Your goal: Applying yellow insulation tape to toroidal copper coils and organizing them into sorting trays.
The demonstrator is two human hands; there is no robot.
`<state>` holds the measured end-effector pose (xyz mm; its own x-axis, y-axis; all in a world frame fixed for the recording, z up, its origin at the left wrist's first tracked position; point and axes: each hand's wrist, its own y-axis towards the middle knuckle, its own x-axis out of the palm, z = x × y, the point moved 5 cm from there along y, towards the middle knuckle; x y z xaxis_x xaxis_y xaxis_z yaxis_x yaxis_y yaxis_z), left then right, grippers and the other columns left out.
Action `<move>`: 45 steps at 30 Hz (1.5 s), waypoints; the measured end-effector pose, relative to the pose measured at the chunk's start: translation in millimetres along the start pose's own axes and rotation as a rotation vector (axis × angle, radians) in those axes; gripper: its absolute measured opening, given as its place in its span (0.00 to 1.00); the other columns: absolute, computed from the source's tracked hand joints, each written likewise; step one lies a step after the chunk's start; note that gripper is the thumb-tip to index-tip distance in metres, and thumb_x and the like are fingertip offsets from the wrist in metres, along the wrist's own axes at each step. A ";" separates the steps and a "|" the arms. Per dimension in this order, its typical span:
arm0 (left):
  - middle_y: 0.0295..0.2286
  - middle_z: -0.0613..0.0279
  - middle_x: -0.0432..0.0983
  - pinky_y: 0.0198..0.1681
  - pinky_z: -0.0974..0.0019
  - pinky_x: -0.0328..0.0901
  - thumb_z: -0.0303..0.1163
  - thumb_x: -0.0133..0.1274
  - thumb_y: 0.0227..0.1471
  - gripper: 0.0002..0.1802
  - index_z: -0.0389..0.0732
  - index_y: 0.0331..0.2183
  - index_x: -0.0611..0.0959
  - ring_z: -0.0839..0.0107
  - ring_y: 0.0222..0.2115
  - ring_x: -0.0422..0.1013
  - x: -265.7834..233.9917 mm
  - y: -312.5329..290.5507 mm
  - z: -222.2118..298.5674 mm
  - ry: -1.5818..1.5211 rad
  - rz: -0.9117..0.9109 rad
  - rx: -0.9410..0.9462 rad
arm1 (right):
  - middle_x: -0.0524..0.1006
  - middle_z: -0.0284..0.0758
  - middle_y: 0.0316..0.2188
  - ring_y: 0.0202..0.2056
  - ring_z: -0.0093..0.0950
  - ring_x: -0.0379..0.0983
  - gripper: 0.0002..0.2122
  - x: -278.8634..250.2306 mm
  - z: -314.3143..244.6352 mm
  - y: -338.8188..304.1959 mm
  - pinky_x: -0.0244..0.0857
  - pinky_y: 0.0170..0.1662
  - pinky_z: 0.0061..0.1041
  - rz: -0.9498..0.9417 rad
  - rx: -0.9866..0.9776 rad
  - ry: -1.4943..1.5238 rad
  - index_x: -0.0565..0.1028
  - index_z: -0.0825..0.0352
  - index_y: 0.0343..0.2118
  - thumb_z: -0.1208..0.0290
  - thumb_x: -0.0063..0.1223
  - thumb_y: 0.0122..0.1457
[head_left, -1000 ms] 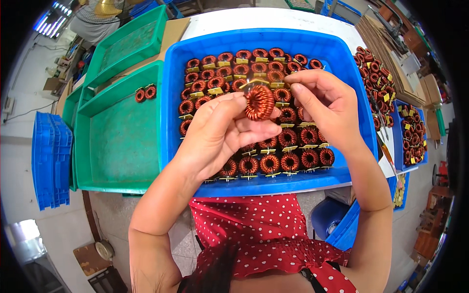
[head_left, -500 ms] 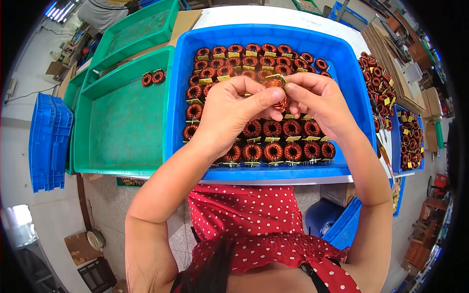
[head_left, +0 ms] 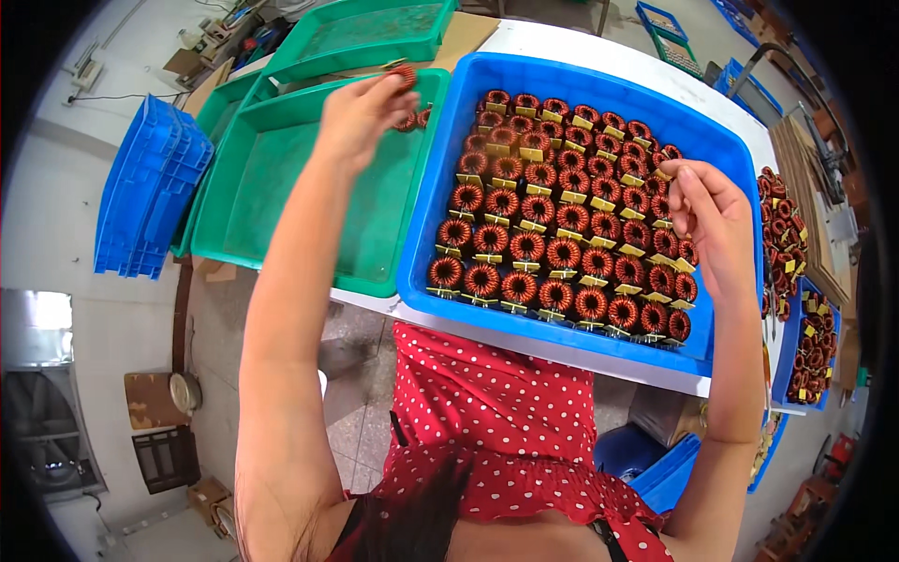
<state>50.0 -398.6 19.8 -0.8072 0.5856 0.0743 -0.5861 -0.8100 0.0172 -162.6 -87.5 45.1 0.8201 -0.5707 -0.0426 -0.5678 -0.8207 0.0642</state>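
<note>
left hand (head_left: 361,112) pinches a copper-wound toroid coil (head_left: 405,75) over green tray's (head_left: 281,187) far right corner | right hand (head_left: 702,211) fingers curled, grasp unclear, over blue crate's (head_left: 562,80) right edge, above coil rows (head_left: 552,234)

grey tiled floor (head_left: 84,197), white table (head_left: 599,56).

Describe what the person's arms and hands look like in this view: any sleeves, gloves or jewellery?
Both arms are bare from the shoulders down, with no sleeves showing. The left hand and the right hand wear no gloves, and no rings, watch or bracelets can be made out. The only clothing in view is a red top with small white polka dots at the torso.
</note>
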 end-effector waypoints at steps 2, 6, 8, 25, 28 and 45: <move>0.34 0.56 0.75 0.41 0.67 0.69 0.31 0.54 0.51 0.18 0.28 0.41 0.74 0.68 0.34 0.74 -45.5 13.7 -8.1 0.140 0.142 -0.047 | 0.69 0.25 0.20 0.20 0.13 0.62 0.11 0.8 -2.4 -0.3 0.55 0.23 0.12 -0.007 -0.034 -0.009 0.76 0.70 0.37 0.67 0.47 0.60; 0.32 0.60 0.78 0.34 0.71 0.65 0.31 0.58 0.45 0.13 0.35 0.34 0.82 0.73 0.31 0.73 -108.0 30.3 -36.1 0.663 0.432 -0.212 | 0.70 0.26 0.20 0.19 0.13 0.62 0.11 4.3 -3.7 -1.7 0.55 0.23 0.12 -0.033 -0.032 -0.034 0.76 0.70 0.35 0.67 0.48 0.60; 0.32 0.61 0.78 0.35 0.70 0.64 0.31 0.59 0.43 0.12 0.36 0.32 0.83 0.72 0.32 0.73 -122.7 38.3 -50.3 0.800 0.518 -0.208 | 0.69 0.26 0.19 0.19 0.13 0.62 0.10 5.6 -3.4 -1.6 0.54 0.22 0.12 -0.043 -0.021 -0.060 0.76 0.69 0.35 0.68 0.47 0.60; 0.33 0.59 0.79 0.42 0.66 0.65 0.41 0.62 0.38 0.15 0.44 0.30 0.86 0.66 0.35 0.74 -130.5 64.4 -69.4 0.959 0.462 -0.197 | 0.70 0.25 0.18 0.18 0.12 0.64 0.09 10.9 1.1 -1.2 0.57 0.21 0.11 -0.113 0.021 -0.103 0.76 0.68 0.35 0.68 0.48 0.59; 0.33 0.60 0.79 0.42 0.65 0.64 0.41 0.62 0.39 0.15 0.43 0.31 0.85 0.67 0.36 0.74 -103.4 51.7 -40.6 1.360 0.636 -0.052 | 0.71 0.26 0.18 0.18 0.12 0.64 0.09 8.0 2.5 -0.6 0.58 0.21 0.11 -0.107 0.015 -0.113 0.77 0.68 0.35 0.68 0.48 0.59; 0.40 0.71 0.70 0.46 0.59 0.58 0.21 0.48 0.43 0.22 0.55 0.41 0.78 0.68 0.42 0.65 158.1 -19.6 -7.4 1.615 -0.856 0.932 | 0.69 0.26 0.18 0.18 0.13 0.62 0.10 -3.5 3.2 0.2 0.57 0.22 0.12 -0.027 0.007 -0.147 0.76 0.70 0.35 0.69 0.47 0.59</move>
<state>-66.6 -289.9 23.9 -0.0285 -0.1890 -0.9816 -0.9861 0.1661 -0.0034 -165.8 -85.8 42.1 0.8157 -0.5463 -0.1901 -0.5468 -0.8355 0.0544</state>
